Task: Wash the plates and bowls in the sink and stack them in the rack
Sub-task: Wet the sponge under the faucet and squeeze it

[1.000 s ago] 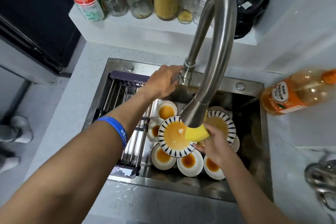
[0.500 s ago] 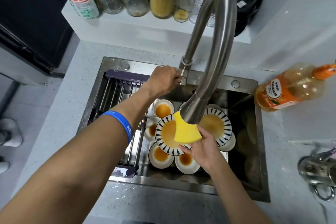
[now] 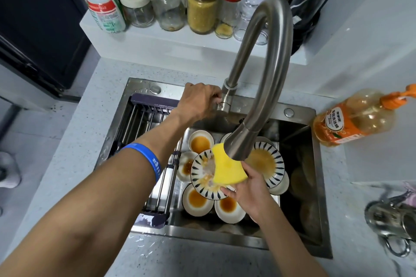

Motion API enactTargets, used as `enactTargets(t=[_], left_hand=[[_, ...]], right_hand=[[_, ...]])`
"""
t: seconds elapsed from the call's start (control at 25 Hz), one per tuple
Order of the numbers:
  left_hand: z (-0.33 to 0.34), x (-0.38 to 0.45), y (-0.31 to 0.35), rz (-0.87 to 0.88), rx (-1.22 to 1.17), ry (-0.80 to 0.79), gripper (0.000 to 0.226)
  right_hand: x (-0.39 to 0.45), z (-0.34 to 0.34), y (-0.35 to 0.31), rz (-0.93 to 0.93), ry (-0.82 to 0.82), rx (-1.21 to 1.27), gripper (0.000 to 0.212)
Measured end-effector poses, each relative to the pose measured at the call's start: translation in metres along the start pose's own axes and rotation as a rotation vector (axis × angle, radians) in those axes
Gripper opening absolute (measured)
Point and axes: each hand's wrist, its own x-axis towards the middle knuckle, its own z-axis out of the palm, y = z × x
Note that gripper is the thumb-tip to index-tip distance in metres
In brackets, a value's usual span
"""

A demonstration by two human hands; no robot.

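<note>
The sink (image 3: 299, 164) is crowded with sauce-stained plates and bowls (image 3: 198, 201), so a sudden gush from the faucet (image 3: 258, 87) may well splash the speckled worktop (image 3: 74, 141). The rack (image 3: 144, 128) alongside holds nothing. Left hand (image 3: 198, 102) fingers clench the tap lever; right hand (image 3: 249, 189) fingers grasp a yellow sponge (image 3: 227, 170) under the spout.

Single head-worn wide-angle view, looking steeply down, close over the sink (image 3: 319, 186), tap (image 3: 265, 69) nearest the lens

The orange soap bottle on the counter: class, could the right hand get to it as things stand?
Probably yes. The soap bottle lies beyond the sink's right rim, nothing between, but the right hand holds the yellow sponge.
</note>
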Motion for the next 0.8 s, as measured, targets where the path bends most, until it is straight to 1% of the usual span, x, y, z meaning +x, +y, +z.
enactTargets(t=[0.08, 0.16, 0.2, 0.28, 0.32, 0.36, 0.44, 0.52, 0.6, 0.64, 0.68, 0.76, 0.8], left_hand=[[-0.005, -0.013, 0.004, -0.095, -0.086, 0.028, 0.02], [-0.021, -0.039, 0.012, -0.137, -0.293, 0.036, 0.019], [-0.032, -0.056, 0.017, -0.099, -0.441, -0.007, 0.017], [-0.058, -0.091, 0.033, 0.016, -0.717, -0.174, 0.021], [-0.068, -0.105, 0.04, 0.09, -0.797, -0.227, 0.028], [-0.077, -0.113, 0.046, 0.142, -0.842, -0.247, 0.035], [-0.085, -0.114, 0.056, 0.185, -0.836, -0.206, 0.039], [-0.079, -0.103, 0.08, 0.241, -0.725, -0.126, 0.035], [-0.063, -0.087, 0.12, 0.277, -0.572, -0.032, 0.028], [-0.053, -0.075, 0.143, 0.247, -0.545, 0.009, 0.026], [-0.044, -0.062, 0.166, 0.181, -0.566, 0.035, 0.025], [-0.032, -0.029, 0.204, 0.031, -0.606, 0.086, 0.022], [-0.026, -0.009, 0.217, -0.018, -0.583, 0.121, 0.021]], right_hand=[[-0.004, -0.002, 0.002, 0.008, -0.009, -0.011, 0.036], [-0.01, -0.004, 0.003, 0.008, -0.005, -0.011, 0.038], [-0.013, -0.006, 0.003, 0.004, 0.0, -0.008, 0.041], [-0.019, -0.012, 0.002, 0.0, 0.0, -0.011, 0.049], [-0.021, -0.015, 0.002, -0.007, 0.006, -0.016, 0.052], [-0.024, -0.019, 0.001, -0.016, 0.017, -0.017, 0.053], [-0.031, -0.023, -0.003, -0.035, 0.029, -0.022, 0.051], [-0.041, -0.028, -0.01, -0.047, 0.037, 0.0, 0.05], [-0.053, -0.039, -0.019, -0.066, 0.06, 0.062, 0.045], [-0.059, -0.049, -0.023, -0.08, 0.078, 0.09, 0.043], [-0.066, -0.06, -0.027, -0.094, 0.101, 0.105, 0.043], [-0.076, -0.08, -0.035, -0.135, 0.149, 0.08, 0.049], [-0.079, -0.089, -0.04, -0.163, 0.166, 0.046, 0.052]])
